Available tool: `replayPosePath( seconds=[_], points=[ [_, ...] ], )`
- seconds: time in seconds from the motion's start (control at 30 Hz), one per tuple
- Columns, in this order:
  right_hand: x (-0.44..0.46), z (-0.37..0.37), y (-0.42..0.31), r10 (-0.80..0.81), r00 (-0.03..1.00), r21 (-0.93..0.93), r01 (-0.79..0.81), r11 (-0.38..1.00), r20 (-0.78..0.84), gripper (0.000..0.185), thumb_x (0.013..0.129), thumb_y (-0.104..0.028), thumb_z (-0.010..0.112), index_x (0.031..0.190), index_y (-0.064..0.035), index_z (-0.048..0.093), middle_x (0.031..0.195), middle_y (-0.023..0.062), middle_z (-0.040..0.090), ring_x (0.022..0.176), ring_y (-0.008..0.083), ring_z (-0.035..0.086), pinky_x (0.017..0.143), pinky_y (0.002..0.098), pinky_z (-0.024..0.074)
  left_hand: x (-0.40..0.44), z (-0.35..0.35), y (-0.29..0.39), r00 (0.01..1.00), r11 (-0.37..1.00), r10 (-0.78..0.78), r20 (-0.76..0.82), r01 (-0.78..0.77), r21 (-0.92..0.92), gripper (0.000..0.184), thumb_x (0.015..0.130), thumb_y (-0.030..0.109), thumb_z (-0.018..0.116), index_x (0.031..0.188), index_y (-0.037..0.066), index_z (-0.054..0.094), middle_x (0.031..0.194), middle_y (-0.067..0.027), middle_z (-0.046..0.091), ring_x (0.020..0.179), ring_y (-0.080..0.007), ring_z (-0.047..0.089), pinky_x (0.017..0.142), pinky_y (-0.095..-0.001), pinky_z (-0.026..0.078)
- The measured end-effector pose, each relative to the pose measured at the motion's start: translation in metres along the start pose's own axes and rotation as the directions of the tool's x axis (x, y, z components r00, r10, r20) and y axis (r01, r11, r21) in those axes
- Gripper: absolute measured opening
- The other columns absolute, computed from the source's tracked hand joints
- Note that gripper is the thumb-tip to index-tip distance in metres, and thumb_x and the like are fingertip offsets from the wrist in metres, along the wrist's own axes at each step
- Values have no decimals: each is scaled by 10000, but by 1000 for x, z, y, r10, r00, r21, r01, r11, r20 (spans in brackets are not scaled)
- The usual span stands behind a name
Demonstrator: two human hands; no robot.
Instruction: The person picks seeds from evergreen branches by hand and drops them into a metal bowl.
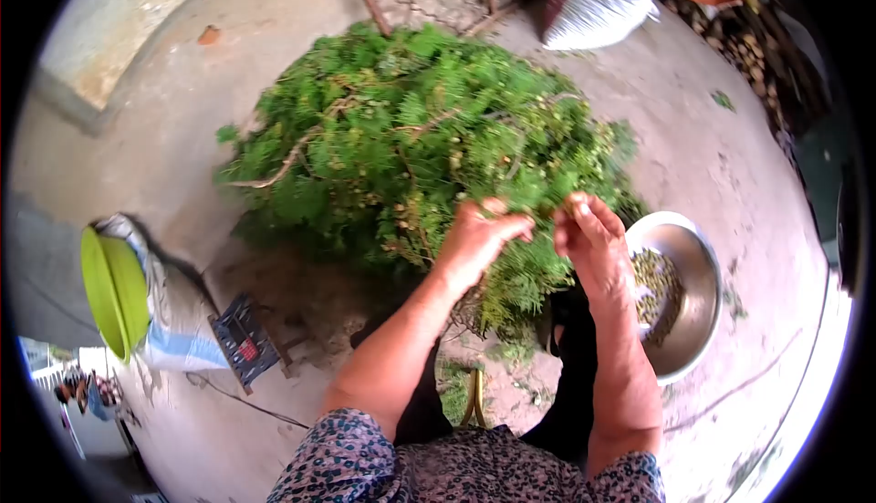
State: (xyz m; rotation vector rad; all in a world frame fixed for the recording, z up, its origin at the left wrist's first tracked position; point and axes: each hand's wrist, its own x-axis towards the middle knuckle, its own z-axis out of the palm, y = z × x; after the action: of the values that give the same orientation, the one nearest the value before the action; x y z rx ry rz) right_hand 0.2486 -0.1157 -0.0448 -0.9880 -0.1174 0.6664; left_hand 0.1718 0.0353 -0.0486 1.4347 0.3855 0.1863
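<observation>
A large heap of green leafy branches (365, 138) with small pale seed pods lies on the floor in front of me. Over its near right part, my left hand (484, 237) has its fingers bent around a bit of the greenery. Just to the right, my right hand (591, 234) pinches at the foliage with thumb and fingertips together; what lies between them is too small to name. A metal bowl (701, 298) holding small greenish pods stands beside my right forearm.
A green basin (114, 293) leans against a white sack (178, 316) at the left, near a small dark stool (245, 341). A white sack (593, 10) stands at the top right, with firewood (750, 61) beyond. A person (91, 394) is at the far lower left.
</observation>
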Motion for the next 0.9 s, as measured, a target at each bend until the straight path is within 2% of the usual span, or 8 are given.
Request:
replayPosePath(
  seconds=[0.1, 0.17, 0.43, 0.6, 0.67, 0.77, 0.87, 0.9],
  points=[
    [4, -7, -4, 4, 1000, 172, -8, 985, 28, 97, 850, -81, 551, 939, -47, 570, 852, 79, 615, 726, 164, 603, 585, 260, 481, 5, -10, -2, 997, 994, -55, -58, 49, -94, 83, 754, 166, 657, 747, 88, 629, 641, -17, 626, 594, -97, 557, 525, -236, 369],
    [10, -16, 6, -9, 999, 106, 4, 994, 52, 94, 846, -105, 569, 924, -56, 583, 825, 56, 603, 690, 143, 570, 573, 248, 455, 6, -10, 1, 991, 964, -108, -74, 86, -252, 219, 735, 109, 668, 573, 90, 523, 614, -46, 612, 615, -133, 547, 619, -272, 383],
    [12, 2, 26, -40, 992, -304, 1, 953, -122, 284, 858, -155, 575, 1093, -6, 517, 672, -3, 525, 524, 77, 454, 465, 221, 358, 1, -7, 10, 1000, 989, -23, 1, 23, -148, 107, 749, 181, 660, 759, 78, 636, 635, 1, 603, 601, -98, 555, 507, -230, 383],
    [21, 0, 31, -268, 963, -669, 212, 712, 20, 350, 823, -185, 627, 1094, 4, 513, 685, 27, 555, 557, 111, 487, 491, 250, 395, 3, -8, 1, 990, 994, -45, 135, 57, -90, 113, 733, 176, 685, 787, 84, 647, 628, -3, 600, 560, -81, 536, 437, -207, 364],
    [19, 8, 30, -447, 891, -834, 303, 461, 77, 268, 790, -133, 642, 1004, 3, 554, 671, 61, 577, 557, 133, 503, 508, 262, 405, 2, -7, 3, 990, 993, -29, 139, 44, -110, 110, 737, 169, 684, 785, 77, 647, 630, -7, 601, 565, -81, 536, 446, -211, 370],
    [21, 5, 35, -371, 928, -891, 189, 413, 25, 203, 766, -101, 644, 930, 0, 578, 640, 86, 570, 537, 151, 501, 513, 272, 414, 4, -9, -3, 985, 990, 41, 170, -18, -138, 48, 761, 49, 647, 806, 32, 645, 669, -23, 601, 600, -96, 529, 599, -253, 417],
    [21, 8, 33, -389, 921, -777, 218, 590, -37, 138, 797, -91, 621, 897, -3, 587, 634, 52, 572, 512, 108, 477, 481, 253, 404, 5, -4, -10, 997, 980, 58, 41, -49, -193, 91, 743, 57, 665, 825, 27, 638, 679, -23, 603, 574, -113, 525, 562, -253, 419],
    [19, 11, 29, -337, 938, -703, 185, 687, -82, 121, 811, -85, 610, 898, -4, 586, 637, 41, 575, 508, 92, 471, 469, 244, 399, 5, -4, -11, 998, 998, 43, -53, -46, -45, 91, 743, 95, 667, 802, 38, 629, 667, -14, 599, 581, -103, 523, 553, -254, 413]
  ],
)
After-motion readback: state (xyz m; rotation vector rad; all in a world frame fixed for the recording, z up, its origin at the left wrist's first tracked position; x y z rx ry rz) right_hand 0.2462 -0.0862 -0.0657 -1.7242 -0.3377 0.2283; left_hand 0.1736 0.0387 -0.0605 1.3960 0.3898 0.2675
